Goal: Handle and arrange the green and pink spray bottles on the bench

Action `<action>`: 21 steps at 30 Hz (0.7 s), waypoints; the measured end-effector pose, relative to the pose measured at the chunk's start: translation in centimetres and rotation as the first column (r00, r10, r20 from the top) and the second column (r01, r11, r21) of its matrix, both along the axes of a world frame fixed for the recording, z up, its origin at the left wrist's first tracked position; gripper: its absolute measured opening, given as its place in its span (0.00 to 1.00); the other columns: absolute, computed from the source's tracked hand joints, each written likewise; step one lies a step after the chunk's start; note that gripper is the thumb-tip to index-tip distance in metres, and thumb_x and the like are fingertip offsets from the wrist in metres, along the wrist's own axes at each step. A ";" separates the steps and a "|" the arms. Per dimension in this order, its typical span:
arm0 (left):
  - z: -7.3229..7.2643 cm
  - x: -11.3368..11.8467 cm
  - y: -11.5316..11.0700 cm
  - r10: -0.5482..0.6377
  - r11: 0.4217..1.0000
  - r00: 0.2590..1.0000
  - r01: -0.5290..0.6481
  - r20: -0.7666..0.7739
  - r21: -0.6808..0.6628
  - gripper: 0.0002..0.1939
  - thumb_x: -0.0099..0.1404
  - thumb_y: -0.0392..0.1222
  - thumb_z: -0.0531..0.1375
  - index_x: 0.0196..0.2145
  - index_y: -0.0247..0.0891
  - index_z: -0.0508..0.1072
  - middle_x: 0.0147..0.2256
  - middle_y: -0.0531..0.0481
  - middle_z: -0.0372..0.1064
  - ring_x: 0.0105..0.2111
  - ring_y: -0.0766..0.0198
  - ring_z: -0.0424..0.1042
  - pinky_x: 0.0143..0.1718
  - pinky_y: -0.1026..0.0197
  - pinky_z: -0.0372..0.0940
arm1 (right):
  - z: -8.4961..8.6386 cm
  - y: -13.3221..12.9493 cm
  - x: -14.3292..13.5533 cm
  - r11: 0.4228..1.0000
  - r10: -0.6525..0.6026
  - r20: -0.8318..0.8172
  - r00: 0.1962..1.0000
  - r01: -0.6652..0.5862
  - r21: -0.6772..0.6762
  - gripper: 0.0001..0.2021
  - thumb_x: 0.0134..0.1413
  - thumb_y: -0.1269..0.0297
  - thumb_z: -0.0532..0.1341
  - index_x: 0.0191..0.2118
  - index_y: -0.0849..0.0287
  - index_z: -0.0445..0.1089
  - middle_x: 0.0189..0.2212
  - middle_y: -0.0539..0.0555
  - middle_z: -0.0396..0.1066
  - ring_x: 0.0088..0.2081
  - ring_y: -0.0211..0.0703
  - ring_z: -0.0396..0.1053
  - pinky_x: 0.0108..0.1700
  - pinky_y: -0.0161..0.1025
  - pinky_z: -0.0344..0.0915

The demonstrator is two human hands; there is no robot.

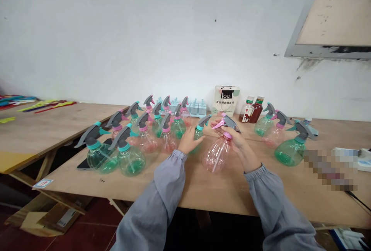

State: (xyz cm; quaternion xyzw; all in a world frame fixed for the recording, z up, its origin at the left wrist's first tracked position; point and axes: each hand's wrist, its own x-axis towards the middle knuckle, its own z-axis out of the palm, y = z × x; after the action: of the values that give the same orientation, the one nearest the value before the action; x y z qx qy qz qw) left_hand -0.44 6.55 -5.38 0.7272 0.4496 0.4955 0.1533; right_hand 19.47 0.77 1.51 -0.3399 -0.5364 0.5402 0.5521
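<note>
My right hand [235, 137] is closed round the neck and grey-and-pink trigger head of a clear pink spray bottle [216, 155], which leans slightly over the tabletop. Beside it, my left hand [189, 140] rests against a green spray bottle [197, 143], partly hidden behind that hand; whether the fingers grip it cannot be made out. Left of my hands stand several green and pink spray bottles, among them a green one [131, 161] near the front. Three more stand on the right, the nearest one green [290, 152].
Against the wall are a paper bag [227, 102], two sauce bottles [256, 110] and pale blue items [198, 109]. A dark phone [84, 165] lies at the left of the wooden table [203, 197]. Another table [37, 131] holds coloured strips. A cable [359, 200] runs at right.
</note>
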 end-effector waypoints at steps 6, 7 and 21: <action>-3.4 -0.1 0.2 0.086 0.986 0.993 -0.097 0.084 0.138 0.27 0.65 0.50 0.61 0.58 0.39 0.62 0.56 0.37 0.67 0.60 0.48 0.66 0.61 0.45 0.60 | 1.0 -0.1 -1.2 1.000 -0.015 -0.106 0.994 0.012 -0.025 0.13 0.33 0.63 0.67 0.32 0.52 0.75 0.31 0.50 0.80 0.37 0.46 0.77 0.33 0.36 0.68; -3.6 -0.2 0.1 0.084 0.985 0.993 -0.095 0.086 0.140 0.28 0.65 0.51 0.61 0.59 0.39 0.62 0.57 0.36 0.67 0.60 0.48 0.66 0.61 0.45 0.60 | 1.0 -0.3 -1.3 0.998 -0.053 -0.122 0.991 0.050 -0.026 0.10 0.31 0.65 0.66 0.28 0.54 0.74 0.28 0.48 0.78 0.32 0.42 0.75 0.31 0.34 0.66; -4.0 -0.2 0.1 0.083 0.986 0.992 -0.095 0.093 0.139 0.27 0.65 0.51 0.61 0.58 0.39 0.62 0.54 0.37 0.68 0.61 0.47 0.65 0.61 0.45 0.60 | 1.5 -1.1 -1.5 0.975 -0.216 -0.130 0.968 0.205 -0.090 0.07 0.26 0.66 0.62 0.22 0.56 0.70 0.20 0.47 0.71 0.24 0.36 0.65 0.26 0.32 0.62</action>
State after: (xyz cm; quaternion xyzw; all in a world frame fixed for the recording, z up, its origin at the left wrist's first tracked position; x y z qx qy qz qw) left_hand -0.67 6.61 -9.34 0.6933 0.4380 0.5639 0.0980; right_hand 17.97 -0.30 2.98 -0.3771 -0.4365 0.5209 0.6292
